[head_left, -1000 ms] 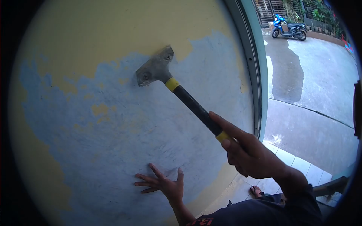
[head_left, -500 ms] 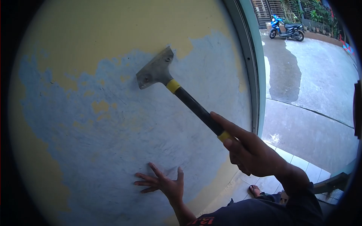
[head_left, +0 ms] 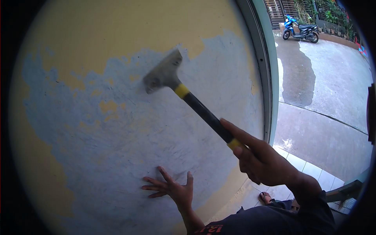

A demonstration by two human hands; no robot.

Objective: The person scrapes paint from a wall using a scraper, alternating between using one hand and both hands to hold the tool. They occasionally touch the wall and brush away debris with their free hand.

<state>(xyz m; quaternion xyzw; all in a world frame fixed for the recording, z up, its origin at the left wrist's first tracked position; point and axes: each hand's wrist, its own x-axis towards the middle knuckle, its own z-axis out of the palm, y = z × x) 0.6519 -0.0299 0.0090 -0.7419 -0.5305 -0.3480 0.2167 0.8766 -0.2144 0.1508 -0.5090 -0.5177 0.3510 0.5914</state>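
Note:
My right hand [head_left: 264, 162] is wrapped round the lower end of a long-handled scraper [head_left: 205, 113] with a black and yellow handle. The scraper's wide metal blade, slightly blurred, lies at the wall [head_left: 137, 152] near the border between yellow paint and the bare grey-blue patch. Patches of yellow paint [head_left: 109, 107] remain within the grey area left of the blade. Lower down, my left hand [head_left: 178, 192] rests on the grey surface with its fingers spread, holding nothing.
A green-grey door frame [head_left: 263, 70] borders the wall on the right. Beyond it are a concrete driveway [head_left: 337, 78] and a parked blue motorcycle [head_left: 300, 32]. A sandalled foot [head_left: 265, 197] stands on white tiles [head_left: 311, 168] below.
The view has shifted a little, so wall, hands and scraper appear slightly to the right. The blade looks more blurred, and both hands keep the same pose.

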